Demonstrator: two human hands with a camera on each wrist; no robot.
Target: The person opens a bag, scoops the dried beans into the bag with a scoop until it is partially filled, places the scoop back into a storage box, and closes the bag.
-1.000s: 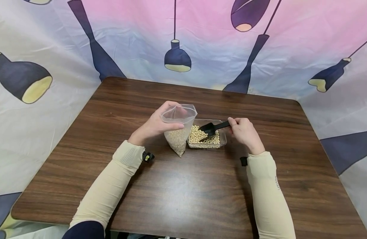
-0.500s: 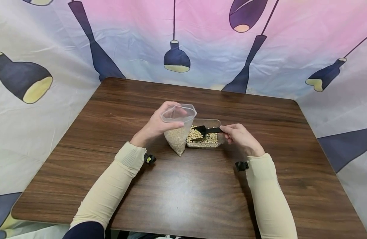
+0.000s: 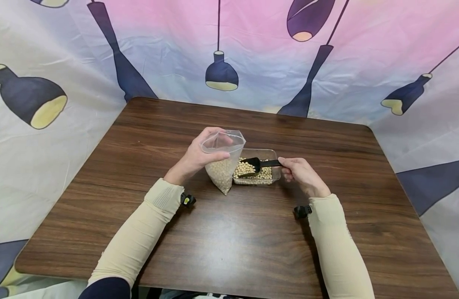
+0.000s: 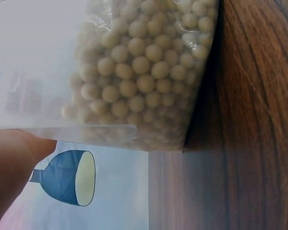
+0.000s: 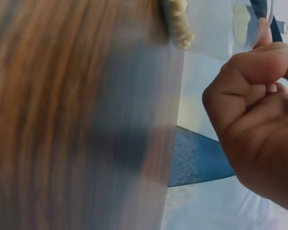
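My left hand [image 3: 199, 155] grips a clear plastic bag [image 3: 223, 171] near its open top, thumb in front and fingers behind. Round pale yellow beans [image 4: 139, 72] fill the lower part of the bag, which stands just left of a clear rectangular container [image 3: 277, 176]. In the container lie more of these beans [image 3: 266, 175]. A black scoop [image 3: 256, 163] sits among them, tilted with its mouth toward the bag and beans in its bowl. The handle's right end is pinched by my right hand [image 3: 302, 174], whose fingers are curled in the right wrist view.
Bag and container stand on a dark wood-grain table [image 3: 222, 232]. Behind it hangs a cloth [image 3: 169, 54] printed with lamps. A black wrist device [image 3: 187, 200] is on the left sleeve, another [image 3: 301, 211] on the right.
The right hand has lowered and shifted left, tilting the scoop level and bringing it toward the bag side of the container, beans now in its bowl. The left hand and bag stay nearly still.
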